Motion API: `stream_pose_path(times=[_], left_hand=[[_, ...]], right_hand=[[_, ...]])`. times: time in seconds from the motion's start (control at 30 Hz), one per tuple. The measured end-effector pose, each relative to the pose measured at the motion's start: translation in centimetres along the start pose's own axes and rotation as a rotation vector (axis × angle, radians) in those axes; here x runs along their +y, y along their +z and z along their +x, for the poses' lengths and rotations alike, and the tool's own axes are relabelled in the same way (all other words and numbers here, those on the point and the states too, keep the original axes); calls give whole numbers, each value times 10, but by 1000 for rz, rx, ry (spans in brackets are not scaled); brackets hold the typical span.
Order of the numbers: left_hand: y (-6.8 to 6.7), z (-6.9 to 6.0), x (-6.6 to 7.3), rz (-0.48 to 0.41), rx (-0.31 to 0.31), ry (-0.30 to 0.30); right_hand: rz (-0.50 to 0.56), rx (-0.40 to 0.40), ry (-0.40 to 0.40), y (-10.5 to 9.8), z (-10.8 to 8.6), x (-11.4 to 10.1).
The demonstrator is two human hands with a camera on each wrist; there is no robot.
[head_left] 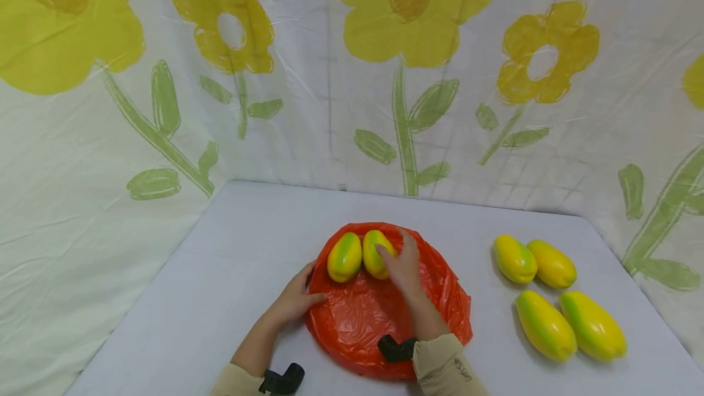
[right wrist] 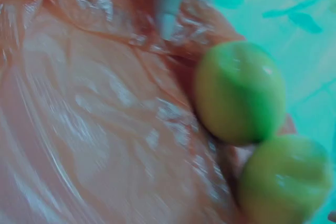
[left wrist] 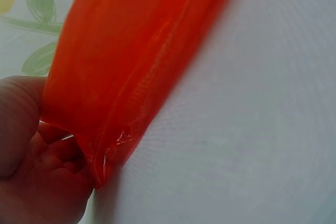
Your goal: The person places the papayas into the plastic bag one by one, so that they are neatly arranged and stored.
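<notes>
A red plastic bag [head_left: 363, 316], opened into a wide round shape, stands on the table. Inside it, toward the far side, two yellow-green papaya-like fruits lie side by side, a left fruit [head_left: 344, 257] and a right fruit [head_left: 374, 255]. My left hand [head_left: 297, 298] grips the bag's left rim, thumb inside and fingers outside; the left wrist view shows the red film [left wrist: 121, 51] between them. Over the bag, my right hand [head_left: 406, 264] has its fingers spread beside the right fruit. A blurred fingertip [right wrist: 168, 24] appears apart from both fruits in the right wrist view.
Several more such fruits lie on the white table [head_left: 231, 286] to the bag's right, among them a far fruit [head_left: 515, 258] and a near fruit [head_left: 546, 326]. Behind the table hangs a white cloth [head_left: 308, 133] with yellow flowers.
</notes>
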State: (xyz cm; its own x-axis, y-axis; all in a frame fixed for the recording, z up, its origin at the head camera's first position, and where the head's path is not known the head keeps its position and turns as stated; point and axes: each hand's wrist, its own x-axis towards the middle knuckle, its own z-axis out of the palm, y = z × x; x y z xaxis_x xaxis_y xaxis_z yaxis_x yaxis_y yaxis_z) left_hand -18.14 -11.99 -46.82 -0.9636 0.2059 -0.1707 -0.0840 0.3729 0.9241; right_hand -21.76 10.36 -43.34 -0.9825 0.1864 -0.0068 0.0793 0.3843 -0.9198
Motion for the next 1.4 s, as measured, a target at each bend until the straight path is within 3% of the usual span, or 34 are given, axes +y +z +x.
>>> stream_pose_path(times=[0.5,0.87,1.0,1.13,1.4], left_hand=[[2,2,0,1,17,-4],[2,0,0,-15,6,9],[2,0,1,-10,9,12],[2,0,1,-3,16,4],[3,0,0,-8,11,0]], right_hand=[[-115,-82,13,-74,-4,4],[-251,-64,-6,-139,-22,11],[-304,-44,30,-159,-29,16],[-288,-40,115,-179,-37,22],[-276,57,203,-212,-45,41]])
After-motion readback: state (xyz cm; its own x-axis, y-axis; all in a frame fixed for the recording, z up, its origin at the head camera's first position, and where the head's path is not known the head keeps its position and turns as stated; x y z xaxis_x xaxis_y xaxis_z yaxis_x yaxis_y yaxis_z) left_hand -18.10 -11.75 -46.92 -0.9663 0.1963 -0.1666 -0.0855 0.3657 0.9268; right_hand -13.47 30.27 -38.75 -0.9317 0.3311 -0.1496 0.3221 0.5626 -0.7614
